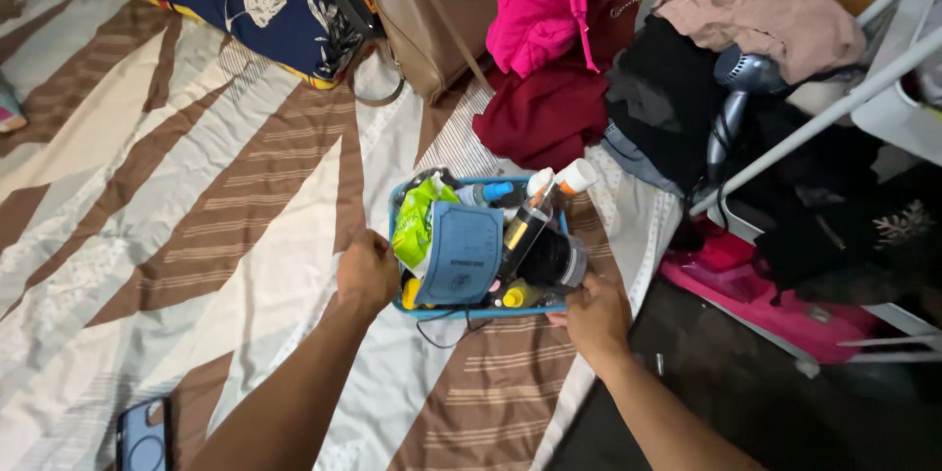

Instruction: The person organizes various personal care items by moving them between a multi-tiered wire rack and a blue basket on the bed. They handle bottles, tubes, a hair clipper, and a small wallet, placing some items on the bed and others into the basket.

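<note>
A small blue plastic basket [479,312] rests on the striped bedspread [196,186], packed with several toiletries: a green pouch [414,221], a blue flat packet [459,253], white-capped bottles [549,186] and a dark jar [554,260]. My left hand [366,271] grips the basket's left side. My right hand [593,315] holds its near right corner. A thin dark cord hangs out under the front rim.
At the bed's far end lie a tan handbag [432,20], a pink bag [540,10], maroon and black clothes [549,113] and a hair dryer [731,108]. A white rack [834,108] stands right. A phone [145,437] lies near left.
</note>
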